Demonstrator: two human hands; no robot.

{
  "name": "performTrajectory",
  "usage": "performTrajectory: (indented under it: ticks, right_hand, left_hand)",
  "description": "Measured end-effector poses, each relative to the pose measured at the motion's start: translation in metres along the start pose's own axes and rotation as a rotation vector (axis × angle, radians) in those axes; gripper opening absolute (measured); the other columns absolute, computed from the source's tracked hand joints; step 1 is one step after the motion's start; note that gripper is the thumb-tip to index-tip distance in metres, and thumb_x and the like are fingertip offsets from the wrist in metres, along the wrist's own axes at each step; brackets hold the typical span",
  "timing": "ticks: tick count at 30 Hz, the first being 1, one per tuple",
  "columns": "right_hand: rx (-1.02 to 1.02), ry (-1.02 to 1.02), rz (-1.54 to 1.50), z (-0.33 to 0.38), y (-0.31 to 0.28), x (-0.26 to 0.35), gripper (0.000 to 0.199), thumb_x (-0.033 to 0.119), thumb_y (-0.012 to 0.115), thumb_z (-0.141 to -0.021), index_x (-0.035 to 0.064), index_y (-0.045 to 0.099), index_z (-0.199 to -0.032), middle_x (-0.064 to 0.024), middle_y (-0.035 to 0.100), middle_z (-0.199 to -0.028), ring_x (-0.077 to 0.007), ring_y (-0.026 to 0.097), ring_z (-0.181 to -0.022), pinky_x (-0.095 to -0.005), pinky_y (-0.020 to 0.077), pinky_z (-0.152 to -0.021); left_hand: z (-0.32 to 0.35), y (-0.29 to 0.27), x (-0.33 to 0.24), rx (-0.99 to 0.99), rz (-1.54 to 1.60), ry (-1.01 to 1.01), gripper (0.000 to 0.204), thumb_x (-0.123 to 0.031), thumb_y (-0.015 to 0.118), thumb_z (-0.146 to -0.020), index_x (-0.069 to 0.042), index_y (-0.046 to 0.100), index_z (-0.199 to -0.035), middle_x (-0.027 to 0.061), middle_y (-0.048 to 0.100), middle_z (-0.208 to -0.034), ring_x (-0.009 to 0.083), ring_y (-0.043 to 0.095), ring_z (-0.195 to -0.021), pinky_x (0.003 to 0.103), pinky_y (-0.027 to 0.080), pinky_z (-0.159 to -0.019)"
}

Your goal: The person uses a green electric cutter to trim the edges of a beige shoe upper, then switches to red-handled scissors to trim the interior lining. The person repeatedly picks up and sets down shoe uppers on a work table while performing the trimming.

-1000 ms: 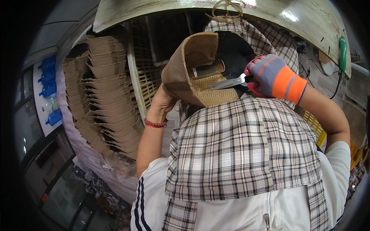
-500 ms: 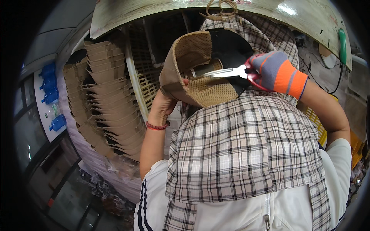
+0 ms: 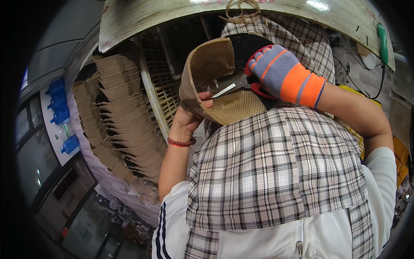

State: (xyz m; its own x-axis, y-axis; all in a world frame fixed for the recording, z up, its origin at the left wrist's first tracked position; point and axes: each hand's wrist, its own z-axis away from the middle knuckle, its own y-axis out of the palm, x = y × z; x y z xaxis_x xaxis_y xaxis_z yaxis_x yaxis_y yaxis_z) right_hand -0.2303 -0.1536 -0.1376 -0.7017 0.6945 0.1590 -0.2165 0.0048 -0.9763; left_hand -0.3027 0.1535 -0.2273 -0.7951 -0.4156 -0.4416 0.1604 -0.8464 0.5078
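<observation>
My bare left hand (image 3: 192, 113) grips the near left edge of a tan cap (image 3: 241, 106), its thumb and a fingertip showing inside the rim. The cap is turned with its mesh-lined inside facing me and a black part on its far right. My gloved right hand (image 3: 278, 68), in a grey and orange knit glove, is closed round red-handled scissors (image 3: 225, 89). Their blades reach leftward into the cap, tips close to my left thumb. Whether the blades touch anything is hard to make out.
Two rows of nested tan caps (image 3: 125, 112) stand to the left beside a pale yellow plastic basket (image 3: 151, 86). A table (image 3: 181, 13) crosses the far side, with a green-handled tool (image 3: 382, 43) at its right. A plaid apron (image 3: 250, 172) covers my lap.
My right hand has moved left and slightly up, carrying the scissors deeper into the cap, their tips now nearer my left thumb. My left hand has stayed on the cap's edge.
</observation>
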Motion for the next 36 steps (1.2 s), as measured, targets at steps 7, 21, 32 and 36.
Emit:
performTrajectory:
  ticks: [7, 21, 32, 36]
  right_hand:
    - [-0.001, 0.201, -0.189, 0.025, 0.015, -0.029, 0.029, 0.04, 0.071, -0.084, 0.0172, 0.073, -0.102, -0.003, 0.072, -0.085, -0.0247, 0.071, -0.077, -0.0362, 0.0564, -0.069]
    - [0.271, 0.072, -0.287, 0.001, 0.004, -0.022, 0.071, 0.069, 0.077, -0.068, 0.007, 0.071, -0.102, -0.0091, 0.071, -0.079, -0.0283, 0.07, -0.074, -0.0368, 0.0565, -0.064]
    - [0.466, 0.149, -0.29, -0.005, -0.017, -0.008, 0.061, 0.055, 0.076, -0.076, 0.0061, 0.069, -0.112, -0.0099, 0.073, -0.082, -0.0275, 0.071, -0.076, -0.0346, 0.0568, -0.067]
    - [0.507, 0.139, -0.314, -0.008, -0.021, -0.005, 0.051, 0.046, 0.071, -0.083, 0.0076, 0.069, -0.116, -0.0097, 0.073, -0.083, -0.0266, 0.072, -0.076, -0.0339, 0.0567, -0.067]
  left_hand:
    - [0.0, 0.011, -0.003, 0.019, -0.042, -0.019, 0.036, 0.003, 0.082, -0.073, 0.002, 0.07, -0.107, 0.0098, 0.072, -0.102, 0.0216, 0.07, -0.092, 0.035, 0.059, -0.084]
    - [0.012, 0.022, -0.001, 0.006, -0.112, 0.081, 0.051, -0.005, 0.087, -0.07, 0.004, 0.068, -0.116, 0.0108, 0.069, -0.116, 0.0206, 0.065, -0.106, 0.035, 0.054, -0.094]
    - [0.01, 0.022, 0.001, -0.041, -0.044, 0.047, 0.044, 0.001, 0.087, -0.068, 0.001, 0.071, -0.11, 0.0097, 0.071, -0.111, 0.0222, 0.066, -0.102, 0.037, 0.056, -0.092]
    - [0.009, 0.02, 0.003, -0.049, -0.04, 0.053, 0.043, 0.002, 0.086, -0.068, 0.001, 0.071, -0.109, 0.0098, 0.071, -0.11, 0.0221, 0.066, -0.102, 0.037, 0.056, -0.092]
